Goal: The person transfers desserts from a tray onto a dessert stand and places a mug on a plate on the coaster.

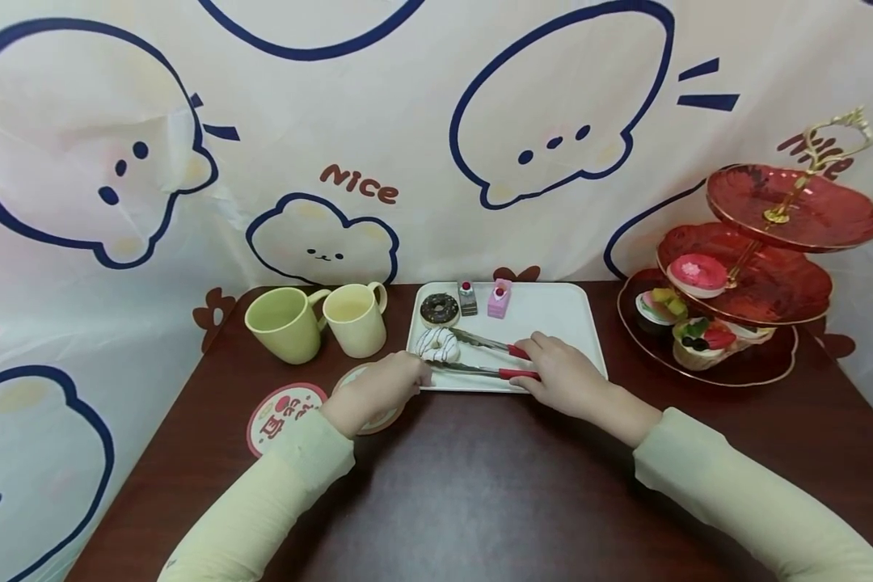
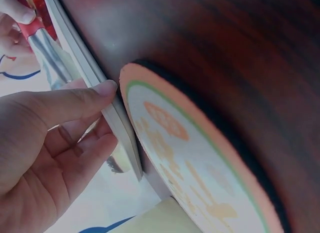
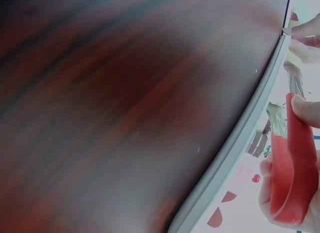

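My left hand pinches the front left rim of a white rectangular tray, thumb on the near side and fingers beyond. In my right hand are metal tongs with red handles, gripped by those handles. Their arms reach left over the tray, spread on either side of a white donut with dark stripes. Whether the tips touch the donut I cannot tell. Behind it lies a chocolate donut with sprinkles. Two small cake pieces, one chocolate and one pink, stand at the tray's back.
A green mug and a cream mug stand left of the tray. Two round coasters, one red-rimmed and one orange-rimmed, lie in front of them. At right rises a red tiered stand with several cupcakes and a pink-topped cake.
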### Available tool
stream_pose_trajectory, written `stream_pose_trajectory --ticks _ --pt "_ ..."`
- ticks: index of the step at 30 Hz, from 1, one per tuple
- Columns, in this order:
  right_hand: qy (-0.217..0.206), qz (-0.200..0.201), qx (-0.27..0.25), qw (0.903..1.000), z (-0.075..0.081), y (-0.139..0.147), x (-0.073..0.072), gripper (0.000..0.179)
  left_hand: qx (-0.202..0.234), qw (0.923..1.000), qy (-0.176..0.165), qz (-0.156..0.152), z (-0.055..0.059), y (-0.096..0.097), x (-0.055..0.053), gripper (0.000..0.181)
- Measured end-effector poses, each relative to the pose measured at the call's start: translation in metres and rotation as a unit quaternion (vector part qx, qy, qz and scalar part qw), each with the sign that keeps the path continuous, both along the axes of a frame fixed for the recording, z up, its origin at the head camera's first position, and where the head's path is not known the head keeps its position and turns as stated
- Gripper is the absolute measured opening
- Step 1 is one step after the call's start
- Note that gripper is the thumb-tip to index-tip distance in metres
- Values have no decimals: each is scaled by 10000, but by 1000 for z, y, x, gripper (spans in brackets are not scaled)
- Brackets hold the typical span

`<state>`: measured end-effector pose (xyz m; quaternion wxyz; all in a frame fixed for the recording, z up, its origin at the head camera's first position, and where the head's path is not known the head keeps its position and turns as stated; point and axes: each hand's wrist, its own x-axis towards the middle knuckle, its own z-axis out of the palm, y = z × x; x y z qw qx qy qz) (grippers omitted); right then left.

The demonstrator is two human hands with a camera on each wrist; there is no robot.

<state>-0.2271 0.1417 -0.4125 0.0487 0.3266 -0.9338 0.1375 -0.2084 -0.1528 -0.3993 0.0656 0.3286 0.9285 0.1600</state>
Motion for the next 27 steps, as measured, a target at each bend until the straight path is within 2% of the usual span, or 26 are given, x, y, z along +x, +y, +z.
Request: stream_pose_trajectory --ticks 10,18,27 --pt "-238 -460 -148 9985 16 25 8 52 25 10000 -39 -2 -1 0 2 27" --pt "56 -664 -247 9975 28 48 14 53 -35 9999 121 33 -2 -1 2 31" --pt "319 -973 -209 9945 45 72 24 55 -156 9997 21 172 -4 0 1 28"
